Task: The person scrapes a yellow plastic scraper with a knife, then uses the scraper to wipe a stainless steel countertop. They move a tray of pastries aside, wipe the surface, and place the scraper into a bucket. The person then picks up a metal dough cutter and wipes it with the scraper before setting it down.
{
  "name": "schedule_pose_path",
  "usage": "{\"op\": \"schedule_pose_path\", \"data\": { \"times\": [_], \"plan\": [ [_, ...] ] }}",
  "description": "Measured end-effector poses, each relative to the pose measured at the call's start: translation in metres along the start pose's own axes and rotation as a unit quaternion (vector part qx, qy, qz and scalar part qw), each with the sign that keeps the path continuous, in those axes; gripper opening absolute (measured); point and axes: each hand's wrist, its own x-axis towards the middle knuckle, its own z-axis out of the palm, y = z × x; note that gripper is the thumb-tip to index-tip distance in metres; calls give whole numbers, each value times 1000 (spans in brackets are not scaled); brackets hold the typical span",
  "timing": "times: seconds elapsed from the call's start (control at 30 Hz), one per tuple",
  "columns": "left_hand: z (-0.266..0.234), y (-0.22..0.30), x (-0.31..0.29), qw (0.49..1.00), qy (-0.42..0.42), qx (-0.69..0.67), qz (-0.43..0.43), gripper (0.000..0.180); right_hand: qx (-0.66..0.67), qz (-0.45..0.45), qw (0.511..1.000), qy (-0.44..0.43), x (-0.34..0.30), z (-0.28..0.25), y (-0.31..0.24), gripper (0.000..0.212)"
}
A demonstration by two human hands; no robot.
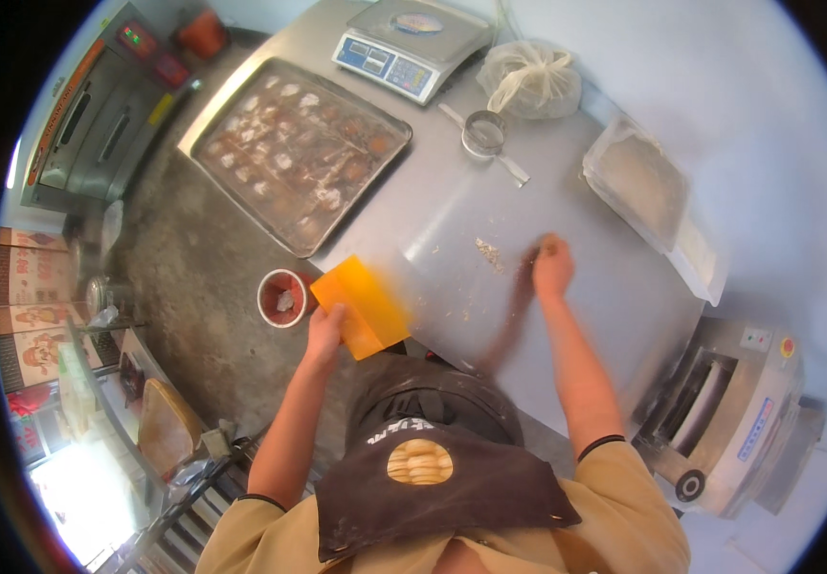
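Observation:
My left hand (327, 333) grips a flat orange plastic dough scraper (364, 304) by its near left side, at the table's front edge. The scraper's far right edge is blurred. Over the metal table (442, 215) my right hand (554, 266) is closed; what is in its fingers, if anything, is hidden. A dark reflection or shadow runs from beneath that hand toward me. Pale crumbs (489, 254) lie scattered on the metal to the left of my right hand.
A baking tray (304, 153) of brown, flour-dusted pieces lies far left; a digital scale (413, 46), tied plastic bag (531, 80) and handled strainer (483, 135) stand behind. A white tub (636, 182) is at right, near a steel machine (725, 411). Below the table's left edge stands a bucket (282, 298).

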Motion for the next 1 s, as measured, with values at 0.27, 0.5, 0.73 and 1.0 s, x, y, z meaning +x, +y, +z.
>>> {"op": "schedule_pose_path", "data": {
  "times": [0.27, 0.5, 0.73, 1.0],
  "plan": [
    [-7, 4, 24, 1000, 24, -5, -10, 33, 150, -196, 963, -105, -53, 31, -75, 32],
    [-8, 29, 44, 984, -30, 138, 110, 31, -19, -185, 982, -28, 55, 28, -68, 32],
    [2, 72, 80, 969, -14, 199, 145, 32, 18, -314, 936, -160, -57, 69, -104, 46],
    [40, 93, 138, 971, -82, 144, 171, 34, 48, -182, 982, -9, -55, 14, -82, 49]
  ]
}}
